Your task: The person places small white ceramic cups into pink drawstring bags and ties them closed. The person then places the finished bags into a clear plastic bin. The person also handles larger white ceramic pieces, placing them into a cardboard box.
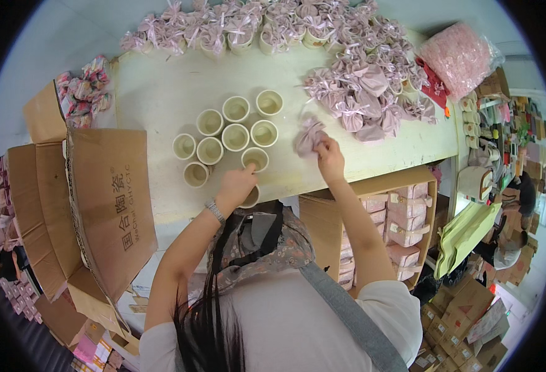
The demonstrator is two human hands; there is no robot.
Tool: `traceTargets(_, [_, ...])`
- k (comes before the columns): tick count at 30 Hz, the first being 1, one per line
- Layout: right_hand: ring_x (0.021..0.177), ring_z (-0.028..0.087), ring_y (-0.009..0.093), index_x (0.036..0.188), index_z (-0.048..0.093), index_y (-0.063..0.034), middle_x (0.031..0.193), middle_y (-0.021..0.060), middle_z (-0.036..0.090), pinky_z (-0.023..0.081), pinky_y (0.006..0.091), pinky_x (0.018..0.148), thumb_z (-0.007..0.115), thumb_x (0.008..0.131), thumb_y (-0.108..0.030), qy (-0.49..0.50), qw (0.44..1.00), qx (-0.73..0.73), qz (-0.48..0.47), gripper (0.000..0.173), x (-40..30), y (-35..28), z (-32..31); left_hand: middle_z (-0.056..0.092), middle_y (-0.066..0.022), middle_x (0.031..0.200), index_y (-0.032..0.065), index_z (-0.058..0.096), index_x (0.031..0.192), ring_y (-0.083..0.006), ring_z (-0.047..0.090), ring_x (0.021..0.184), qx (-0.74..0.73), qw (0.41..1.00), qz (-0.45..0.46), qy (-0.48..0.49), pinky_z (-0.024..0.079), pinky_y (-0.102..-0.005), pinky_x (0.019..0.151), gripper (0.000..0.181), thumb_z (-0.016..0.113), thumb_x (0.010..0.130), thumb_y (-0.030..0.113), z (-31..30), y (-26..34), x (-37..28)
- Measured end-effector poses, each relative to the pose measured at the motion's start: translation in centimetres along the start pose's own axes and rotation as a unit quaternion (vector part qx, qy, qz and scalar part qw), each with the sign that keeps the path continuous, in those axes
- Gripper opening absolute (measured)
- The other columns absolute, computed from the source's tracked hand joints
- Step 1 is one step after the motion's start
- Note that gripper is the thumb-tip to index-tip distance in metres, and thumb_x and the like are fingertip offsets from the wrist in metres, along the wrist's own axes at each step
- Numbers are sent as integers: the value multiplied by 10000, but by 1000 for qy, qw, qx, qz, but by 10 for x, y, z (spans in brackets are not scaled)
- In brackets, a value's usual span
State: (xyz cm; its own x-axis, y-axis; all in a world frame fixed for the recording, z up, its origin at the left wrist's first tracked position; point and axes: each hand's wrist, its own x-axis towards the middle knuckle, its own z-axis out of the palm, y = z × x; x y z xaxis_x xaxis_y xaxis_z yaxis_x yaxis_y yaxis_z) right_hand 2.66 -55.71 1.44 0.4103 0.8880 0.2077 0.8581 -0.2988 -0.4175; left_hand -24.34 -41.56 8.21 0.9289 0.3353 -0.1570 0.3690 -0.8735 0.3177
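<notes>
My right hand (331,160) pinches the gathered edge of a pale pink fabric drawstring pouch (308,138), which is slightly blurred, over the white table (161,88). Left of it, several empty-looking cream cups (236,137) stand upright in a loose cluster. My left hand (236,187) is at the cup nearest to it (256,157), a fingertip reaching over its near rim and the other fingers hidden. Another cup (250,197) stands by the table's front edge, partly covered by that hand. More tied pink pouches (359,93) are heaped to the right.
Cups topped with tied pouches (240,32) line the table's back. A bag of pink filler (461,60) sits at the far right. An open carton (110,200) stands left; a carton of pink cases (405,218) is below the table's front edge. Wrapped items (84,90) lie far left.
</notes>
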Motion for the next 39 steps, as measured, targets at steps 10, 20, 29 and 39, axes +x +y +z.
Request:
traceTargets(10, [1151,437,439,1230,484,-39,1266,238,477,410,491,913,781,617,-330,59,958,45,276,741,-18,-15,40,626,-113,1131,114,656,1016,-247,633,797,-125,981,-144,45,516,-342,683,303,547,742,39,-38,13,-56])
traceTargets(20, [773,583,100,973,577,-48,894,14,611,481,243,697,562,760,13,-65,620,712,322,221,-16,-166,-104,646,-18,951,1,627,1080,-75,580,837,-700,635,-257,-202,468,-239,725,325,532,852,213,-58,-20,-85])
traceTargets(29, [773,567,76,927,580,-17,826,14,614,462,221,689,585,747,18,-67,844,512,143,183,6,-223,-140,529,-42,1212,29,393,1322,-141,502,1093,-724,680,1,-116,398,-301,970,878,838,605,270,-79,45,-94])
traceTargets(39, [954,579,245,1194,477,-12,1028,166,600,447,310,859,575,832,-108,-216,847,479,85,386,-20,-260,-106,531,-88,1222,-3,399,1309,-180,501,1126,-735,667,-122,-1,392,-325,975,878,811,599,306,-52,41,-130])
